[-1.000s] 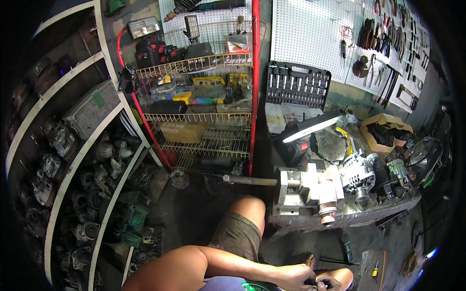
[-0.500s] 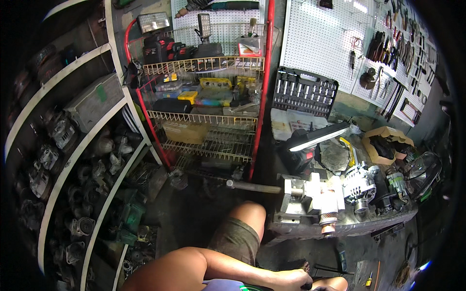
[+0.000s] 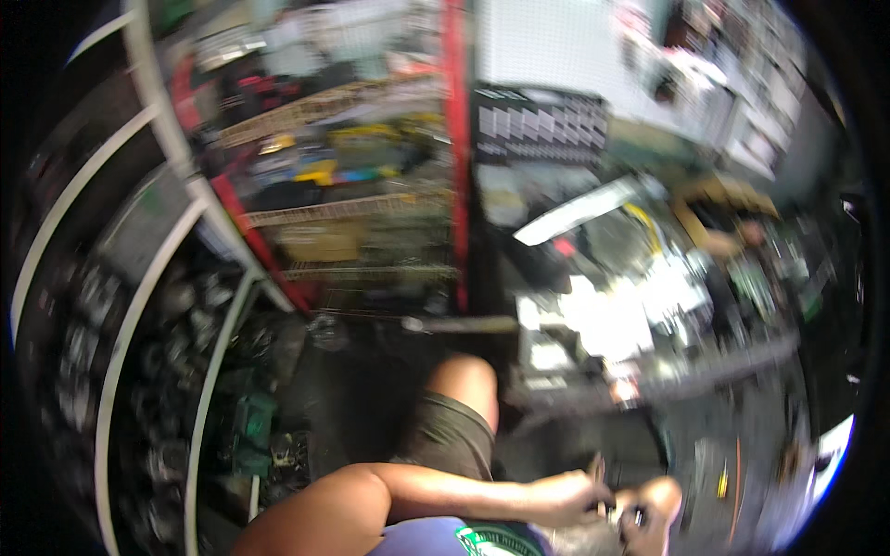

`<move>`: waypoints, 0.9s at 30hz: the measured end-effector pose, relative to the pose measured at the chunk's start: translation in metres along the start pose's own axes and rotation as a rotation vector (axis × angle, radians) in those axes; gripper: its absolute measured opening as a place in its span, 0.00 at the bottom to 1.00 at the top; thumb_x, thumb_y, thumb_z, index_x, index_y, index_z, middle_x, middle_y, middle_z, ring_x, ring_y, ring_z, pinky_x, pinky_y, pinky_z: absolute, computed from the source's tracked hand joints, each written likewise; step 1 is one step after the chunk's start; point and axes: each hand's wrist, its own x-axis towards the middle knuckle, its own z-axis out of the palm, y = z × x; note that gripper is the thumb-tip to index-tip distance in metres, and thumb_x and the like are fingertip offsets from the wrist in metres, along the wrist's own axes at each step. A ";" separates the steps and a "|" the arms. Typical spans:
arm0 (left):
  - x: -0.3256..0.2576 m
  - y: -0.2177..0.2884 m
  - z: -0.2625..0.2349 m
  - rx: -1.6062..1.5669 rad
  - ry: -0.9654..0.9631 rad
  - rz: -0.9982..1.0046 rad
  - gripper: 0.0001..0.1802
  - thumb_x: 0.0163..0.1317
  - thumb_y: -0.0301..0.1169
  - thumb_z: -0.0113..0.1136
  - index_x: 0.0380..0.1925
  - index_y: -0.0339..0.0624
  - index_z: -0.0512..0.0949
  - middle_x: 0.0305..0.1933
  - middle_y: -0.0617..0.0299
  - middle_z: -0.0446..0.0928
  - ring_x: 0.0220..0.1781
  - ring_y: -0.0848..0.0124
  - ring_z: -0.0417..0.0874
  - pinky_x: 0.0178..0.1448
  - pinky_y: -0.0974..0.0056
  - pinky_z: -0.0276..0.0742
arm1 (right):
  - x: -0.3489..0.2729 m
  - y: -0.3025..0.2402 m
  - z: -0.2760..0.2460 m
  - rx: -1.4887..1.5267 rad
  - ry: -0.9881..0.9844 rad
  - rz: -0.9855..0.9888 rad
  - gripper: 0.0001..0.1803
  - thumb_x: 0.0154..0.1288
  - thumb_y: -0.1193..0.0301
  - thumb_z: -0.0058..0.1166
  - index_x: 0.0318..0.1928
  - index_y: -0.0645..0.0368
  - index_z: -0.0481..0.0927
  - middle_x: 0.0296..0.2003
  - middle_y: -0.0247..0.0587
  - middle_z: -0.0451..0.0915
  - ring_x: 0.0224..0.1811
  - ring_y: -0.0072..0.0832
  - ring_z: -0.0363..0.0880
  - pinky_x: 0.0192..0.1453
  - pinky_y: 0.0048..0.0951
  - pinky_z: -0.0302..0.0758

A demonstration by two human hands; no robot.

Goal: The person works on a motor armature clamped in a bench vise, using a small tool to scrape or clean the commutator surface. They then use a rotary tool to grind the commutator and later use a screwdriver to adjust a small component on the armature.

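Left hand [image 3: 582, 496] and right hand [image 3: 643, 530], lower right; lamp [image 3: 578, 213], right of centre; rack [image 3: 455, 167], upper left-centre; shelves [image 3: 107, 408], left.

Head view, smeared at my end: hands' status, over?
Left hand, right hand close together. Small shiny piece at right hand, too blurred to identify. Workbench ahead-right, untouched.

A workshop, by its socket set [image 3: 540, 127], laden workbench [image 3: 718, 368] and what look, through blur, like tools [image 3: 691, 26] on pegboard [image 3: 547, 46]
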 end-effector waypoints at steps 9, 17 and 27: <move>0.001 0.019 -0.009 -0.192 -0.065 -0.270 0.18 0.75 0.34 0.70 0.57 0.32 0.86 0.40 0.48 0.90 0.41 0.74 0.87 0.50 0.61 0.85 | -0.027 -0.011 -0.023 0.309 0.156 0.079 0.20 0.70 0.76 0.68 0.61 0.63 0.85 0.51 0.51 0.90 0.55 0.42 0.90 0.65 0.39 0.81; 0.002 0.022 -0.003 -0.194 -0.073 -0.232 0.20 0.75 0.35 0.71 0.57 0.30 0.84 0.37 0.51 0.89 0.38 0.73 0.87 0.45 0.63 0.83 | -0.028 -0.014 -0.029 0.321 0.144 0.075 0.16 0.69 0.77 0.71 0.56 0.65 0.87 0.49 0.47 0.91 0.53 0.36 0.91 0.61 0.36 0.85; 0.005 0.028 0.000 -0.149 -0.081 -0.212 0.20 0.75 0.36 0.71 0.57 0.30 0.84 0.38 0.50 0.89 0.39 0.70 0.89 0.46 0.61 0.84 | -0.032 -0.008 -0.027 0.326 0.134 -0.010 0.17 0.70 0.76 0.69 0.58 0.62 0.85 0.46 0.50 0.90 0.48 0.41 0.91 0.53 0.39 0.84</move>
